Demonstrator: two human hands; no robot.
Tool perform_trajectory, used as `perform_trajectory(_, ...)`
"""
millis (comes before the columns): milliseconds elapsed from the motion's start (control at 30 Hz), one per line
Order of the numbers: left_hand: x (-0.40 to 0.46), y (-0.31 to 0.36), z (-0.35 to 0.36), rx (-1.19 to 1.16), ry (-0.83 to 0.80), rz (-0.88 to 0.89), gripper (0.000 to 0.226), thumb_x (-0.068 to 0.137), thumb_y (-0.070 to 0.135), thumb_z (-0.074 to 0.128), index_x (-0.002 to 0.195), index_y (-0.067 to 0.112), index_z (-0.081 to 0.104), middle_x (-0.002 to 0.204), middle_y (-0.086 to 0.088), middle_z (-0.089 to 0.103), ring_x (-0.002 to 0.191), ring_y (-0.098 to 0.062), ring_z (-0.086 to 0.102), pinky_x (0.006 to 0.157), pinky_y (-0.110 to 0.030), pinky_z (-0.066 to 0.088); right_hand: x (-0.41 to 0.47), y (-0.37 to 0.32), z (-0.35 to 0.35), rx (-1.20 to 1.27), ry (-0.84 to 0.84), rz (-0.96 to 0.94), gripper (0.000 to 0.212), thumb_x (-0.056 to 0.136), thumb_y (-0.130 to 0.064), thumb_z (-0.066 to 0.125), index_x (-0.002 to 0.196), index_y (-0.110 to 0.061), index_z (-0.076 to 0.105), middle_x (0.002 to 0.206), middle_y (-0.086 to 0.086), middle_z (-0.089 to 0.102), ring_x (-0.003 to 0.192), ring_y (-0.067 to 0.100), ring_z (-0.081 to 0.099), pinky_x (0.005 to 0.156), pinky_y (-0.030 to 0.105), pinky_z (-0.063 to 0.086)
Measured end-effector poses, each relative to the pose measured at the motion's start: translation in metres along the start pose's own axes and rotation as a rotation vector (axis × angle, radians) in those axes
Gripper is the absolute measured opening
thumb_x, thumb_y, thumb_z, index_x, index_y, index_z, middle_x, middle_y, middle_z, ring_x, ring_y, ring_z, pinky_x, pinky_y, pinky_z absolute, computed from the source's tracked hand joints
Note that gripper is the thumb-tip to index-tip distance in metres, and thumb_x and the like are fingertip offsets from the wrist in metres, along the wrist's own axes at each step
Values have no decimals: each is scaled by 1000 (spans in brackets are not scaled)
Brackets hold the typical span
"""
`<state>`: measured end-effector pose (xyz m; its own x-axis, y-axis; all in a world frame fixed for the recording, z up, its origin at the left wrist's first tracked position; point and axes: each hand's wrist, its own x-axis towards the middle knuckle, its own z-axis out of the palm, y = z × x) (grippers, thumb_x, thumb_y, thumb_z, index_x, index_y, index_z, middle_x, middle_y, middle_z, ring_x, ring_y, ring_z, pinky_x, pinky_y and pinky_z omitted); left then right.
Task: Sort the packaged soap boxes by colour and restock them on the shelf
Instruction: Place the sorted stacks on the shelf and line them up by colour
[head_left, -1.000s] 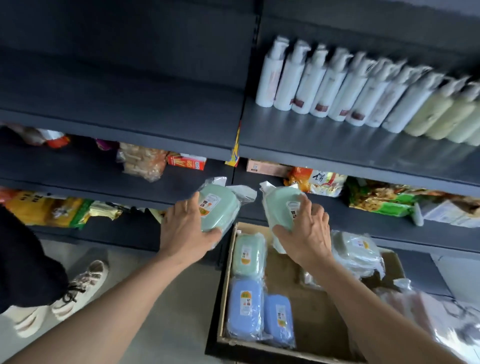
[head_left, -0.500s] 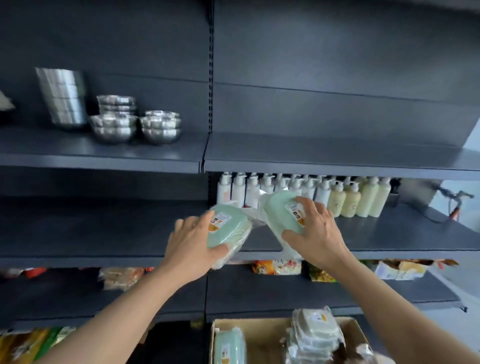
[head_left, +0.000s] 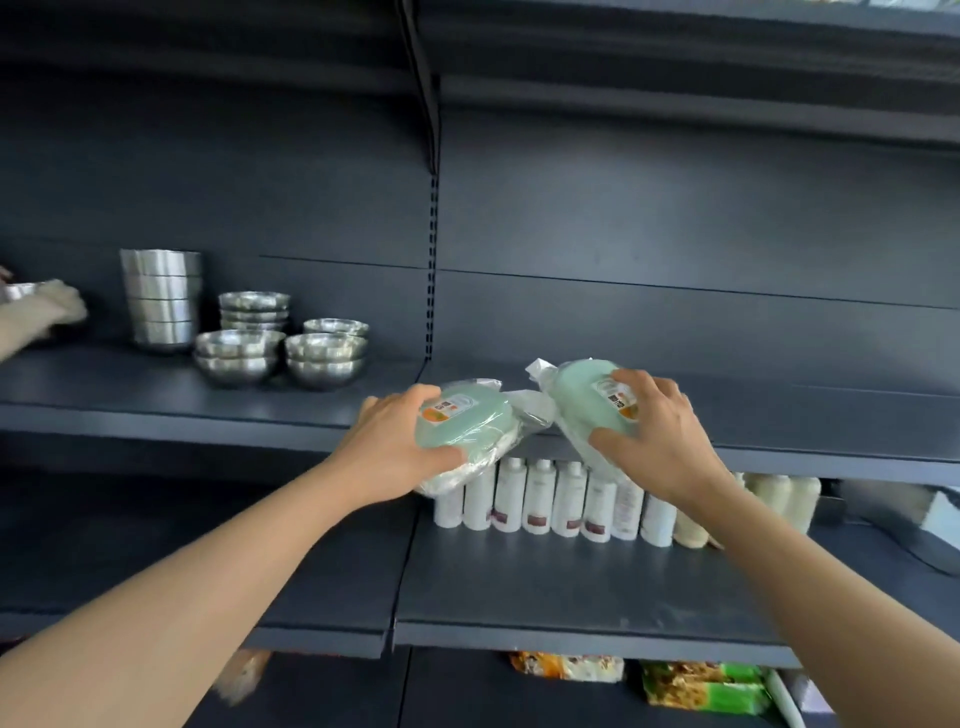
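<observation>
Blurring at nine o'clock – perhaps another person's hand (head_left: 49, 312); left hand (head_left: 400, 447) and right hand (head_left: 657, 434) each clamp a green soap box (head_left: 467, 423) (head_left: 587, 402) over the dark shelf (head_left: 779, 415).

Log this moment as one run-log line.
left hand: grips green soap box | right hand: grips second green soap box | both at shelf edge | not yet placed

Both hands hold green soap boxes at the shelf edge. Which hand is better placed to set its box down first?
Right, probably. The right hand holds its green soap box over the bare shelf; the left hand holds its box lower, at the front lip.
</observation>
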<state>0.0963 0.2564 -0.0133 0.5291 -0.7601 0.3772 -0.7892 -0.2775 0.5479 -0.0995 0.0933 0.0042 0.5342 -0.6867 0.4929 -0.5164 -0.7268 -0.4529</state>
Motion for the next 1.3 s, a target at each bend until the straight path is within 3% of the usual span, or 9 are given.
perform_trajectory(267,86,-5,1,37,-50,-29,70,77,42,71,137,33,35,121,7,49,119,-18,36,98,-36,40,71,19,6,-6,-19,25,64,81,-28,63,139,-23,37,139,10,39,125,31,38,105,43,34)
perform_trajectory(367,131,-19,9,-69,-98,-62,65,75,39,74,131,39,41,121,7,49,119,-20,40,101,-39,40,95,27,20,6,-40,35,64,80,-29,63,139,-24,38,139,10,40,123,30,41,104,44,36)
perform_trajectory(533,211,-43,27,-127,-197,-24,65,72,27,79,127,37,46,125,5,50,113,-17,48,96,-31,43,136,37,41,1,-24,70,63,79,-30,64,137,-25,41,135,9,44,120,29,44,103,43,38)
perform_trajectory(733,305,-71,53,-98,-343,4,72,73,16,79,133,30,43,130,4,47,114,-18,49,101,-34,43,189,47,65,10,24,153,62,77,-28,67,134,-25,43,126,5,47,114,23,45,86,27,35)
perform_trajectory(933,358,-87,86,-99,-443,36,63,77,10,77,131,27,49,130,7,48,117,-14,48,98,-28,42,222,52,88,22,5,176,64,76,-23,69,134,-27,43,124,1,50,98,14,46,78,24,34)
perform_trajectory(1000,364,-91,95,-62,-445,55,60,78,7,75,130,22,50,129,6,51,114,-13,49,91,-24,41,230,51,93,6,-32,165,65,75,-21,69,134,-28,42,123,1,50,97,16,49,77,24,35)
perform_trajectory(1133,364,-95,95,-5,-407,50,83,74,19,80,143,22,34,147,0,38,132,-18,39,108,-32,35,249,41,105,-10,-92,119,67,74,-15,69,135,-26,42,121,1,50,98,17,49,79,24,35)
perform_trajectory(1300,357,-98,61,-12,-272,-79,88,75,17,80,146,21,28,149,-4,37,132,-23,41,101,-31,39,285,17,129,-7,-202,30,68,75,-11,66,137,-23,39,126,4,49,112,22,47,84,26,36)
